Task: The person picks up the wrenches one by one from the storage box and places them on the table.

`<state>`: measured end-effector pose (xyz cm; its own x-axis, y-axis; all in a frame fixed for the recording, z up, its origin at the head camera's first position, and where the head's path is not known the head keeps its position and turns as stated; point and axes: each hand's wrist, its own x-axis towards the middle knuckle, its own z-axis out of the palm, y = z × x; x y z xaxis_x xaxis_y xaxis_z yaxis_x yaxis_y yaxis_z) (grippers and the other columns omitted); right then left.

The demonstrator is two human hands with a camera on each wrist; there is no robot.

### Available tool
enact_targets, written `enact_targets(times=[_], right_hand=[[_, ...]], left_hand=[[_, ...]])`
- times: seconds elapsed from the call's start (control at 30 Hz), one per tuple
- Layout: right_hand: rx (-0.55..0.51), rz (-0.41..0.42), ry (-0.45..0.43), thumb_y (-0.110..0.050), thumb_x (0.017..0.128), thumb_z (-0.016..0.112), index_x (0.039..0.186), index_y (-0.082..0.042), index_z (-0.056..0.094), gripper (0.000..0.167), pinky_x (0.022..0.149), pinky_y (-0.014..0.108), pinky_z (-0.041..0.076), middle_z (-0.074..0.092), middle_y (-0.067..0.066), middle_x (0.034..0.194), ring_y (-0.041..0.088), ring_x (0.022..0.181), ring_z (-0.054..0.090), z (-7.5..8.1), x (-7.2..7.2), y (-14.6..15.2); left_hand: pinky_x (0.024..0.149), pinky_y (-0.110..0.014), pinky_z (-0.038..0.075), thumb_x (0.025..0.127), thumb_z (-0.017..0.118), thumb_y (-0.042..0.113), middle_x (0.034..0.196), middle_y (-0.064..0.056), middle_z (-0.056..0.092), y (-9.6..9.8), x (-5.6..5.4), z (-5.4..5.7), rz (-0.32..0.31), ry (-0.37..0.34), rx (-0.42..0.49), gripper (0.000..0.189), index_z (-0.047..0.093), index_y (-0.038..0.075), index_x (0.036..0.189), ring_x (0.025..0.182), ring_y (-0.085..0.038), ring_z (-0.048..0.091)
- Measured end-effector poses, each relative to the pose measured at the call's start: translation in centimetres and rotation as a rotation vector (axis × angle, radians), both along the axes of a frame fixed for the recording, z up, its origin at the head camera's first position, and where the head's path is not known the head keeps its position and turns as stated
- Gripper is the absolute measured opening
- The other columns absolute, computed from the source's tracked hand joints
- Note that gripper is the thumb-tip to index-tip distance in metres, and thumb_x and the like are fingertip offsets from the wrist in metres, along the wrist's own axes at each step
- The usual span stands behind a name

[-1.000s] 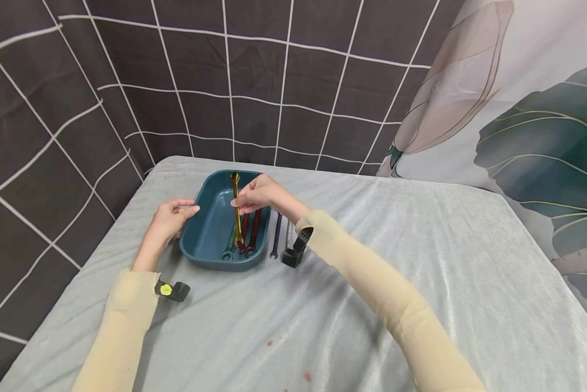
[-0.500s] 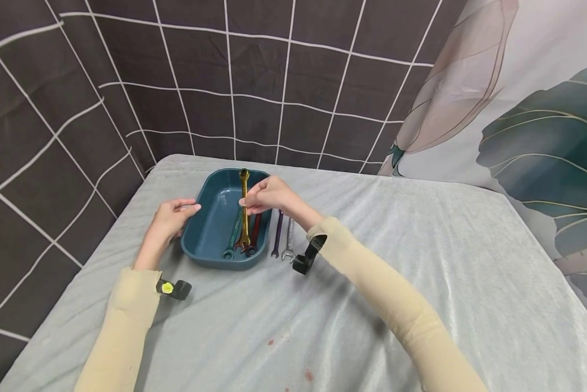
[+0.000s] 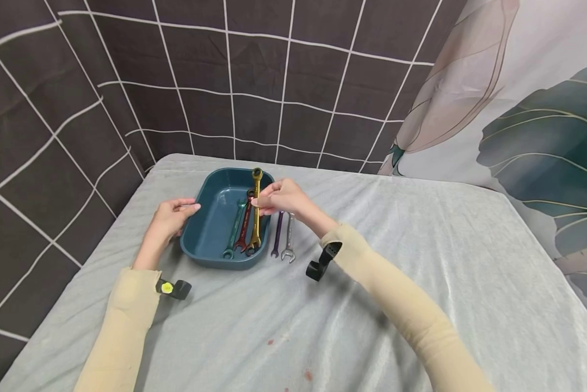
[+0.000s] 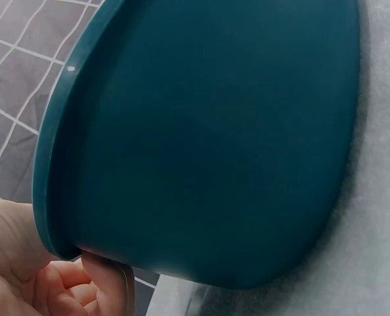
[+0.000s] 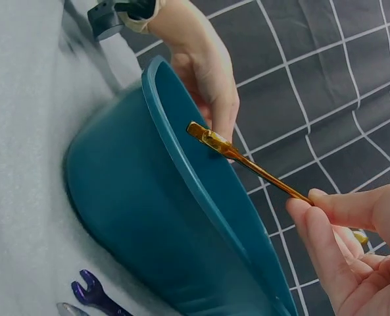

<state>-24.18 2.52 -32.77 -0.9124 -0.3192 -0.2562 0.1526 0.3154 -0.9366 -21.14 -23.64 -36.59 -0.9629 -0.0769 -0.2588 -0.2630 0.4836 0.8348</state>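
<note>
We see right hand (image 3: pixel 285 197) pinching gold wrench (image 3: pixel 256 226) over tub (image 3: pixel 224 264); left hand (image 3: pixel 168 219) pinching rim (image 4: pixel 45 151); 3 wrenches (image 3: pixel 234 231) inside, 2 wrenches (image 3: pixel 278 234) outside.

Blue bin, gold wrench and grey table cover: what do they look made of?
Blue bin: probably smooth plastic, semi-gloss; soft highlights inside, moulded-looking rim.
Gold wrench: likely metal with a polished coloured finish; bright glints show.
Grey table cover: fabric, perhaps velvet; it wrinkles and has a streaky sheen.
</note>
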Motion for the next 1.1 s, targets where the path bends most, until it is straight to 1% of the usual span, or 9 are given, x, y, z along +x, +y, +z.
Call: enact_targets(times=[0.1, 0.2, 0.33, 0.43, 0.53, 0.7, 0.8, 0.93, 1.1], right_hand=[[0.02, 0.0, 0.014, -0.011, 0.083, 0.074, 0.091, 0.003, 0.067, 0.017, 0.064, 0.025, 0.056, 0.067, -0.001, 0.063, 0.005, 0.054, 0.063, -0.1, 0.1, 0.5], [0.011, -0.009, 0.014, -0.009, 0.084, 0.073, 0.093, 0.005, 0.067, 0.019, 0.073, 0.033, 0.057, 0.067, -0.001, 0.063, 0.005, 0.053, 0.063, -0.2, 0.3, 1.0], [-0.004, -0.024, 0.001, -0.008, 0.084, 0.073, 0.095, 0.006, 0.066, 0.018, 0.087, 0.045, 0.052, 0.068, -0.002, 0.065, 0.005, 0.054, 0.064, -0.3, 0.5, 1.5], [-0.002, -0.028, -0.009, -0.008, 0.084, 0.073, 0.094, 0.004, 0.065, 0.018, 0.084, 0.041, 0.054, 0.068, -0.001, 0.066, 0.006, 0.055, 0.064, -0.3, 0.5, 1.8], [0.001, -0.024, -0.01, -0.009, 0.084, 0.073, 0.094, 0.004, 0.065, 0.019, 0.072, 0.031, 0.057, 0.068, -0.001, 0.065, 0.006, 0.055, 0.064, -0.4, 0.5, 2.2], [0.0, -0.027, 0.001, -0.009, 0.084, 0.073, 0.095, 0.004, 0.065, 0.019, 0.058, 0.02, 0.054, 0.068, -0.001, 0.065, 0.006, 0.055, 0.064, -0.2, 0.6, 2.6], [-0.001, -0.033, -0.001, -0.009, 0.084, 0.073, 0.095, 0.004, 0.065, 0.019, 0.062, 0.022, 0.055, 0.068, -0.001, 0.065, 0.006, 0.056, 0.064, -0.2, 0.5, 2.9], [0.003, -0.031, -0.001, -0.009, 0.084, 0.073, 0.095, 0.005, 0.066, 0.019, 0.072, 0.031, 0.057, 0.068, -0.002, 0.065, 0.007, 0.057, 0.065, -0.2, 0.6, 3.5], [0.005, -0.028, -0.006, -0.008, 0.084, 0.073, 0.095, 0.005, 0.067, 0.018, 0.074, 0.034, 0.057, 0.068, -0.002, 0.064, 0.007, 0.057, 0.065, -0.5, 0.7, 4.0]], left_hand=[[0.054, -0.023, 0.041, 0.098, 0.053, 0.032, 0.091, 0.002, 0.051, 0.0, 0.0, 0.0, 0.001, 0.003, -0.002, 0.052, 0.046, 0.002, 0.14, 0.061, -0.004, 0.043], [0.053, -0.023, 0.041, 0.098, 0.054, 0.032, 0.092, 0.003, 0.053, 0.1, 0.0, 0.0, -0.001, 0.007, -0.004, 0.052, 0.046, 0.002, 0.139, 0.061, -0.003, 0.043], [0.054, -0.024, 0.042, 0.098, 0.054, 0.033, 0.097, -0.001, 0.056, 0.1, 0.0, 0.1, -0.002, 0.013, -0.01, 0.053, 0.046, 0.001, 0.139, 0.063, -0.003, 0.045], [0.056, -0.024, 0.043, 0.098, 0.053, 0.034, 0.112, -0.012, 0.058, 0.2, 0.1, 0.1, -0.005, 0.012, -0.017, 0.053, 0.046, 0.001, 0.139, 0.067, -0.002, 0.046], [0.058, -0.024, 0.043, 0.098, 0.052, 0.035, 0.123, -0.017, 0.055, 0.2, 0.1, 0.0, -0.006, 0.008, -0.02, 0.054, 0.045, 0.002, 0.14, 0.071, -0.003, 0.047], [0.058, -0.024, 0.042, 0.098, 0.052, 0.035, 0.104, -0.007, 0.054, 0.1, 0.1, 0.1, 0.009, -0.001, -0.019, 0.053, 0.046, 0.004, 0.141, 0.069, -0.005, 0.045], [0.057, -0.024, 0.042, 0.098, 0.053, 0.034, 0.098, -0.003, 0.052, 0.1, 0.0, 0.2, 0.01, 0.007, -0.021, 0.052, 0.047, 0.004, 0.14, 0.066, -0.005, 0.044], [0.057, -0.024, 0.043, 0.098, 0.053, 0.034, 0.103, -0.004, 0.054, 0.1, 0.0, 0.1, 0.004, 0.009, -0.026, 0.051, 0.047, 0.004, 0.139, 0.068, -0.005, 0.046], [0.059, -0.024, 0.044, 0.098, 0.053, 0.035, 0.097, -0.002, 0.052, 0.1, 0.0, 0.1, 0.013, -0.004, -0.028, 0.052, 0.047, 0.005, 0.14, 0.069, -0.007, 0.046]])
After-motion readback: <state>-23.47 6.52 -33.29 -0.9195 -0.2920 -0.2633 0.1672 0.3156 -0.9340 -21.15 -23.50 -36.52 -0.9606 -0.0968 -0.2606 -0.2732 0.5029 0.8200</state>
